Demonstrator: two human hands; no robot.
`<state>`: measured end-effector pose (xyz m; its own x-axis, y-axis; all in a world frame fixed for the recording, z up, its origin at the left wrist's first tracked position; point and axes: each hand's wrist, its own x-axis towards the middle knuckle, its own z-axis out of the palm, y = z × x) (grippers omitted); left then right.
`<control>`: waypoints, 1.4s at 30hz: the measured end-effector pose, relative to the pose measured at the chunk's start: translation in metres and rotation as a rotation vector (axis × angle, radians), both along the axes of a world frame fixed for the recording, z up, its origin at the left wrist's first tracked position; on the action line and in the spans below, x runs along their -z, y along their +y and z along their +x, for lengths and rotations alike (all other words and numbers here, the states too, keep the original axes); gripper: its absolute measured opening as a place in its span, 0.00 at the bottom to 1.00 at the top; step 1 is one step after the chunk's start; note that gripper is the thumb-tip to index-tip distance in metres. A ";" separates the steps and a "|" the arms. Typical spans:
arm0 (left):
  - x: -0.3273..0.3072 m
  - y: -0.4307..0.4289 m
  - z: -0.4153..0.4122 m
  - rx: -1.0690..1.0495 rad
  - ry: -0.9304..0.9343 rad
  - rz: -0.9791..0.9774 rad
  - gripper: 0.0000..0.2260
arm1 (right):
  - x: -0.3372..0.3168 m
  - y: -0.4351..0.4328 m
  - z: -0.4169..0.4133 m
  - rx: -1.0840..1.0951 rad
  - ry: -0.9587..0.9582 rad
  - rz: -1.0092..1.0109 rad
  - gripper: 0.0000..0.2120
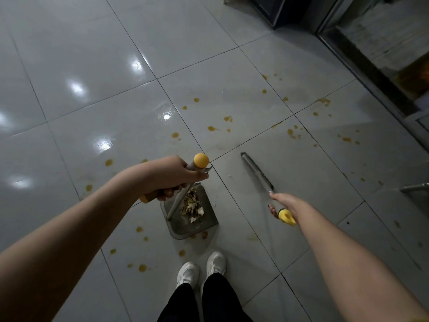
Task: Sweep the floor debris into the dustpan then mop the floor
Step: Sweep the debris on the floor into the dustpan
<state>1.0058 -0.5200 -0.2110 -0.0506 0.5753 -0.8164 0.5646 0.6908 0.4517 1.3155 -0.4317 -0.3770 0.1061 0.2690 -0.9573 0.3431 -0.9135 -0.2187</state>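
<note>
Right hand [284, 203] grasps the broom [256, 171]; its head extends ahead of those fingers, long axis diagonal. The dustpan [206, 221] lies leftward, beneath the left hand [171, 175], which grips its handle [178, 202].

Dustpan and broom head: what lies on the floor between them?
Head view: grey tile, a dark grout line crossing it, and a few pale crumbs near the dustpan.

Indoor room, probably a kitchen or food-service area; exact type not certain. Glossy grey floor tiles [209, 54] with dark grout lines and ceiling-light reflections. Orange-brown sauce-like splatters [212, 128] across several tiles. Dark cabinet base [278, 10] at far edge. Metal-framed glass panel [380, 43] along right side.
</note>
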 end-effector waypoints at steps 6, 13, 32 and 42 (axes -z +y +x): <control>0.006 -0.003 0.007 -0.003 0.000 0.027 0.22 | 0.008 -0.051 -0.017 -0.180 -0.035 -0.082 0.12; 0.002 -0.003 0.011 -0.006 -0.009 0.039 0.21 | -0.011 -0.081 -0.034 -0.236 0.137 -0.319 0.13; 0.010 -0.021 0.006 -0.021 -0.029 0.039 0.22 | -0.058 -0.014 0.009 -0.168 0.132 -0.288 0.16; 0.009 -0.014 0.017 -0.024 -0.016 0.049 0.21 | -0.032 -0.028 -0.007 -0.290 0.018 -0.124 0.12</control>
